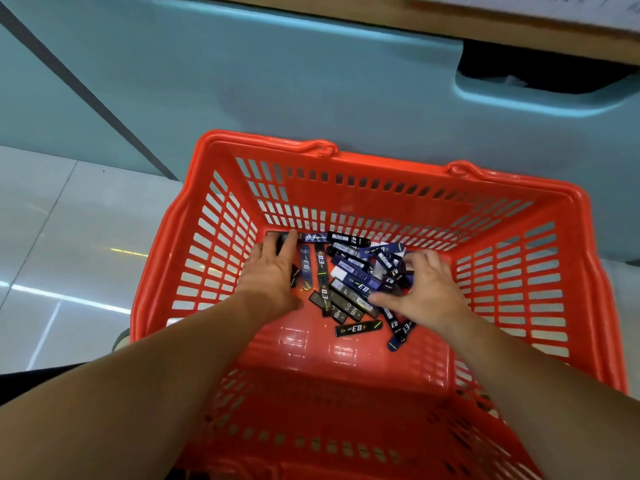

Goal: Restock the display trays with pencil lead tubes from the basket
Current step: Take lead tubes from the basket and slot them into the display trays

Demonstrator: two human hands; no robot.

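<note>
1. Orange slotted plastic basket [381, 192]: centre of frame, standing on pale glossy tiled floor [69, 237], far rim close to pale teal cabinet panel [242, 81].
2. Flat black and blue plastic pencil lead tubes [360, 287]: loose heap on basket bottom, centre of frame, toward far wall; lying crosswise and overlapping. One stray black tube [358, 328] flat and alone at lower edge of heap.
3. Left hand [273, 268]: palm down at left edge of heap, fingers curled round a small dark bundle of tubes near far left corner of basket; another tube end showing beneath palm.
4. Right hand [429, 289]: palm down on right side of heap, fingers bent into the tubes, thumb stretched leftward across one. Actual hold on any tube not discernible.
5. Display trays: not in view. Wooden shelf edge [519, 32] at upper right of frame, dark recess [536, 74] just below it.
6. Step in hand, by judgement: gathering stock from basket, both hands collecting; no placement visible.
7. Next move, by judgement: right hand to close on a handful, tubes to be squared lengthwise, both loads lifted clear of slotted walls and carried up to trays. Likely hazard: thin smooth cases sliding out of a loose handful.
</note>
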